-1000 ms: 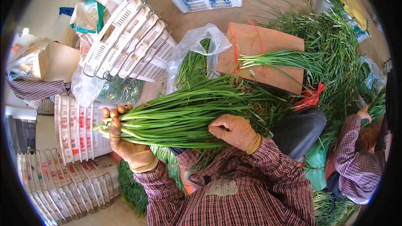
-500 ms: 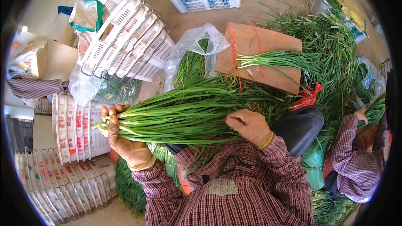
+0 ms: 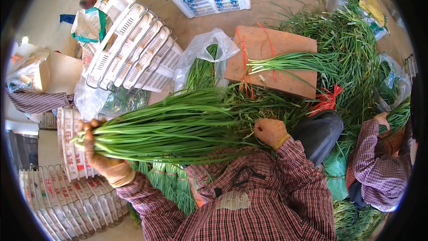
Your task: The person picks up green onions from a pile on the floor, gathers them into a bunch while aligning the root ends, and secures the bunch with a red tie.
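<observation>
A long bunch of green garlic chives (image 3: 165,129) stretches across my lap, its pale root ends to the left. My left hand (image 3: 100,151), in a thin tan glove, is wrapped round the bunch near those pale ends. Past the leaf tips on the right, my right hand (image 3: 270,132), gloved too, hovers with its fingers curled in; whether anything is inside them is hidden. A smaller bunch of chives (image 3: 285,62) lies on a brown block (image 3: 296,42), across red ties (image 3: 244,58) laid over it.
Loose greens (image 3: 343,40) are heaped beyond the block. A stack of white crates (image 3: 133,49) leans at the left, with more crates (image 3: 71,196) below. Red ties (image 3: 327,99) lie by my knee (image 3: 318,136). Another person (image 3: 381,169) handles greens at the right.
My left hand has carried the chives to the left and slightly down. My right hand has shifted a little right, now beyond the leaf tips.
</observation>
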`<action>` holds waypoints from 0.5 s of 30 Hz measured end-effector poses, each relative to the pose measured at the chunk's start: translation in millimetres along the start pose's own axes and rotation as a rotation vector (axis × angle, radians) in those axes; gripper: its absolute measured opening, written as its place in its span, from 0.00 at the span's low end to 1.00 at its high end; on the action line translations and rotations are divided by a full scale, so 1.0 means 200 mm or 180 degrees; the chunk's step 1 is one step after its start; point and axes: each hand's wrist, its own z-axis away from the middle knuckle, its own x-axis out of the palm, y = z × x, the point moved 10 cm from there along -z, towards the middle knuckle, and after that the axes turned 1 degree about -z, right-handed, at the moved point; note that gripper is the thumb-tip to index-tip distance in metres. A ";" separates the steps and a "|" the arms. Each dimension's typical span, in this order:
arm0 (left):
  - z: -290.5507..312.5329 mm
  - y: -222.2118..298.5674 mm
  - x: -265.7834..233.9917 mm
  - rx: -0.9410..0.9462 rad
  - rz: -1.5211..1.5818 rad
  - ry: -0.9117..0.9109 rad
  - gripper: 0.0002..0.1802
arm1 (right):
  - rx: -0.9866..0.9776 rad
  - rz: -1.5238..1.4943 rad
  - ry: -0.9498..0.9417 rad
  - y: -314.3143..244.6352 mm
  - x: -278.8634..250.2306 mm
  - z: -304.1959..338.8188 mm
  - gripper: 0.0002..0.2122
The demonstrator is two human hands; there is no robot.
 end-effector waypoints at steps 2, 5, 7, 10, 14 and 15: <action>-0.06 0.06 -0.02 0.0046 -0.0213 -0.0294 0.18 | 0.0220 0.0485 -0.0465 0.08 0.12 0.00 0.10; -0.22 -0.07 -0.06 -0.0096 -0.0764 -0.0238 0.18 | 0.0019 0.0414 -0.0731 0.13 0.26 0.01 0.12; -0.27 0.13 -0.13 0.0108 0.0003 -0.0412 0.17 | -0.0269 0.0009 -0.0556 0.05 0.23 0.01 0.11; -0.28 0.15 -0.02 0.0511 -0.1282 0.0092 0.16 | -0.0139 0.0378 -0.0630 0.07 0.23 0.00 0.13; -0.39 0.26 -0.17 0.0623 -0.0995 0.0518 0.19 | -0.0207 0.0239 -0.0747 0.00 0.25 0.00 0.13; -0.46 0.25 -0.17 0.0449 -0.1535 0.0683 0.19 | -0.0414 0.0035 -0.0539 -0.05 0.19 -0.01 0.13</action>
